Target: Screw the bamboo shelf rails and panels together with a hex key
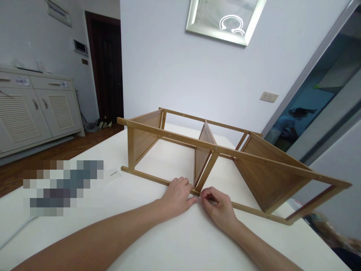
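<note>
A wooden shelf rack [169, 134] lies on its side, its slatless shelf panels standing upright between the long rails. My left hand [177, 197] is closed over the near bottom rail, beside the foot of the middle shelf, with its thumb stretched toward my right hand. My right hand [220, 209] meets it at that joint, thumb and forefinger pinched together. Something small and pale seems to lie at the fingertips, too small to make out. A small clear plastic bag [113, 174] with a thin piece in it lies left of the rack.
The white table [146, 244] carries the rack. A blurred-out object [64, 188] with a white cable [18, 229] lies at the left. Behind stands a wall with a framed picture [216, 37]; a white cabinet [39, 109] is far left. A person [287, 124] appears in the glass panel at right.
</note>
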Motion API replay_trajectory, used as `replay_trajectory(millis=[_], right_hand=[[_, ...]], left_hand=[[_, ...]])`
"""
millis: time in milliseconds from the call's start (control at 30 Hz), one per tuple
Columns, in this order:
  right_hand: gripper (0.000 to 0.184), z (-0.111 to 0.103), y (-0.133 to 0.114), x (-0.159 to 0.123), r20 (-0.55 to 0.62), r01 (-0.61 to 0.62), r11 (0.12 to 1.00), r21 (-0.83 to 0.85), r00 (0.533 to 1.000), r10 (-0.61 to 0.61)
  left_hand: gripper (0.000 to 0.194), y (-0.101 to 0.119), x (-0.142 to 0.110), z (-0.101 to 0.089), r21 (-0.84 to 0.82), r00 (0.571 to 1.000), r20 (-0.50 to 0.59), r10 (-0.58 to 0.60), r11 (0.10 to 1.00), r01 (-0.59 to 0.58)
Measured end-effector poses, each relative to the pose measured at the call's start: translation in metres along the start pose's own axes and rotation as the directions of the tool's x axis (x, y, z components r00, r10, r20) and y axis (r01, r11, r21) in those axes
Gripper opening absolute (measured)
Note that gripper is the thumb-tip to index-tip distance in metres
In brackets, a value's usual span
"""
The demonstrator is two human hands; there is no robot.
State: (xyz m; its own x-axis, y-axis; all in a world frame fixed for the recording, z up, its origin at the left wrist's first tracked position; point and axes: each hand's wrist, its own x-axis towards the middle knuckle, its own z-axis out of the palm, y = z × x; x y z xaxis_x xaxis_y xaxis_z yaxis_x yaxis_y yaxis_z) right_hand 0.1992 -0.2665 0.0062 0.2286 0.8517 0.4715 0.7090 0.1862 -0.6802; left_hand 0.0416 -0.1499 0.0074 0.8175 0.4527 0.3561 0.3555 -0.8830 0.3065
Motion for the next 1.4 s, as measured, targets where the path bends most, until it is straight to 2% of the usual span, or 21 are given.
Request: replay_trajectory(millis=[367, 833, 1400], right_hand=[[0.009, 0.001, -0.004, 0.0, -0.012, -0.013, 1.0, 0.011, 1.0, 0.013], [0.008, 0.001, -0.008, -0.002, -0.042, -0.134, 0.99, 0.045, 0.99, 0.136], [0.008, 0.003, -0.01, -0.002, -0.065, -0.219, 0.972, 0.086, 0.972, 0.225]], left_hand=[[0.029, 0.0, 0.001, 0.001, -0.03, 1.0, -0.008, -0.022, 0.999, 0.021], [0.028, 0.0, 0.0, -0.001, -0.043, 1.0, 0.019, -0.018, 0.999, 0.019], [0.028, -0.002, 0.002, 0.002, -0.05, 1.0, 0.009, -0.029, 0.998, 0.03]])
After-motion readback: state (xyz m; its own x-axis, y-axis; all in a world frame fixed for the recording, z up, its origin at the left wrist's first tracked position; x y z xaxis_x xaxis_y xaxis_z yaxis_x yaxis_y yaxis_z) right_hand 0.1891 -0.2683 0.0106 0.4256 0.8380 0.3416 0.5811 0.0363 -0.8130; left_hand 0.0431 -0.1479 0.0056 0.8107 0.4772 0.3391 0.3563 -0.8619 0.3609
